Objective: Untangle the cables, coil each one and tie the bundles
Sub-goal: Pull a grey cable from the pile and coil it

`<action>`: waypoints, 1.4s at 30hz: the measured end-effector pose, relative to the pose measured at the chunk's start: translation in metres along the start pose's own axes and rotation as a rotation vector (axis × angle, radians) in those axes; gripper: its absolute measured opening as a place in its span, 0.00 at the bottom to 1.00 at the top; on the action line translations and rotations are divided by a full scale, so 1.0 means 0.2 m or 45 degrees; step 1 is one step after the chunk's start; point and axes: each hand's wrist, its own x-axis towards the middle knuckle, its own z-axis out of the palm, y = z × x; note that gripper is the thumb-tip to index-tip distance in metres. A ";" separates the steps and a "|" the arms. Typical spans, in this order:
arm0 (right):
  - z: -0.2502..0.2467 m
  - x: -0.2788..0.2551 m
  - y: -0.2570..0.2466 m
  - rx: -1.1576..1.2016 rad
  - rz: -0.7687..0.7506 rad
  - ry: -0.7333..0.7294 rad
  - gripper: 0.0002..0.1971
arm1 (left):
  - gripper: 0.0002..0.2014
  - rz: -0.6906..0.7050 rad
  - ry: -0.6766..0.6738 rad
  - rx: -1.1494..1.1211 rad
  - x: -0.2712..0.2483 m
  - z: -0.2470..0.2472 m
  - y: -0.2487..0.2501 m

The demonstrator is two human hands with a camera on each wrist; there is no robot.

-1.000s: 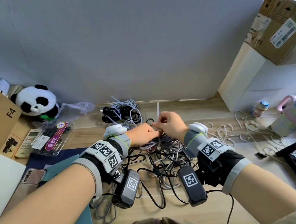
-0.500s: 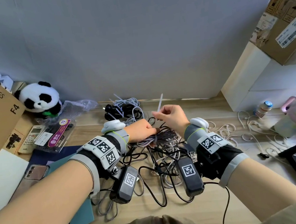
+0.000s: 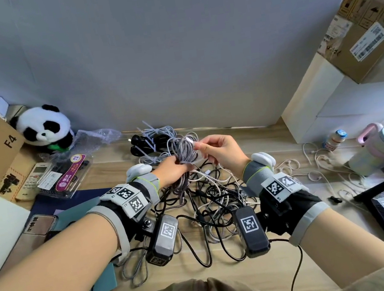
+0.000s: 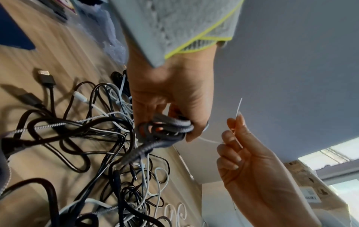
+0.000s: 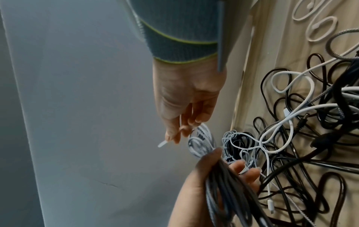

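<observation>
Since a second ago both hands have lifted off the heap, and the grey braided coil that lay low against the pile is now held up above it. The left hand has its fingers curled round the middle of that coil, the loops sticking out past its knuckles. The right hand sits just beside it, thumb and forefinger pinching a thin white zip tie, its other fingers loosely bent. From the left wrist view the tie runs from the coil across the small gap to the right hand and pokes up past the fingertips. Under both hands the tangle of black and white cables sprawls on the wooden table, one grey strand trailing down from the coil into it. Beyond the hands, against the wall, lie bundles already tied. A panda toy sits well off past the left hand.
</observation>
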 end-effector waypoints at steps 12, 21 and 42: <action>0.03 0.02 0.02 -0.490 -0.035 0.081 0.09 | 0.20 0.153 0.087 -0.249 -0.04 0.01 0.01; 0.08 0.00 0.00 -0.563 -0.195 0.127 0.09 | 0.24 0.170 0.136 -0.256 -0.02 -0.01 -0.01; 0.13 0.02 0.02 -0.763 -0.181 0.062 0.04 | 0.22 0.242 0.281 0.269 0.02 0.01 -0.09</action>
